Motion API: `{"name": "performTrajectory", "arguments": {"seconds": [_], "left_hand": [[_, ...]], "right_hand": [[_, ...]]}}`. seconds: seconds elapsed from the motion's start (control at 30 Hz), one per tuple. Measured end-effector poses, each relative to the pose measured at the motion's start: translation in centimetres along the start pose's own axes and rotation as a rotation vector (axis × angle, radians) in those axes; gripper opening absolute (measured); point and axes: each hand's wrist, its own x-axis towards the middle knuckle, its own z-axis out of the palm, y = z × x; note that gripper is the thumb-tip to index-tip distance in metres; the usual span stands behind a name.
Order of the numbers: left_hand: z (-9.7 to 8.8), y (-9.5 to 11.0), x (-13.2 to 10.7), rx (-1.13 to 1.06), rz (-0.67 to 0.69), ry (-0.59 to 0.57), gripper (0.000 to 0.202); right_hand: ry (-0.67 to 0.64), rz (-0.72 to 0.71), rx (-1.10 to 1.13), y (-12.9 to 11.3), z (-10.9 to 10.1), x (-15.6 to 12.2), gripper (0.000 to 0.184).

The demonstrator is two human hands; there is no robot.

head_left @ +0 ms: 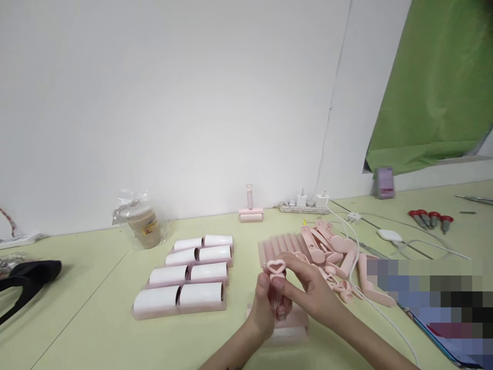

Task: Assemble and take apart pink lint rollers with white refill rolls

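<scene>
My left hand point(265, 308) is closed around the shaft of a pink handle point(276, 277) with a heart-shaped loop on top, held upright. My right hand point(314, 290) pinches the same handle from the right, just below the heart. Under both hands a pink roller base point(295, 329) lies on the pale green table point(96, 329). A pile of loose pink handles point(331, 252) lies just behind my right hand. To the left, white lint-roller refills point(190, 275) sit in rows on pink trays.
A finished pink roller point(250, 208) stands by the wall next to a power strip point(304, 205). White cables point(385, 313) cross the right side. A bagged cup point(144, 226), a black item point(26, 280) at far left and red-handled tools point(431, 218) also lie about.
</scene>
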Motion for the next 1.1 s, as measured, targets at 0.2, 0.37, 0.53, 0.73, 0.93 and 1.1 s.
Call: {"name": "performTrajectory", "arguments": {"seconds": [0.2,0.37,0.53,0.73,0.93,1.1], "left_hand": [[-0.5,-0.6,0.1,0.025,0.056,-0.008,0.056],[-0.3,-0.7,0.1,0.029,0.053,0.047,0.057],[0.0,-0.5,0.0,0.047,0.026,0.074,0.058],[0.3,-0.3,0.0,0.046,0.016,0.105,0.055],[0.4,-0.3,-0.1,0.026,0.073,0.128,0.049],[0.7,-0.1,-0.2,0.077,-0.001,0.229,0.052]], "right_hand": [[0.036,-0.066,0.129,0.7,0.9,-0.2,0.009],[0.055,-0.039,0.093,0.0,0.8,0.1,0.014],[0.098,-0.023,0.007,-0.8,0.4,0.1,0.020],[0.128,-0.038,-0.018,-0.5,0.8,-0.2,0.017],[0.166,-0.052,0.070,0.3,1.7,-0.2,0.014],[0.199,-0.066,0.123,0.8,2.6,0.0,0.018]]}}
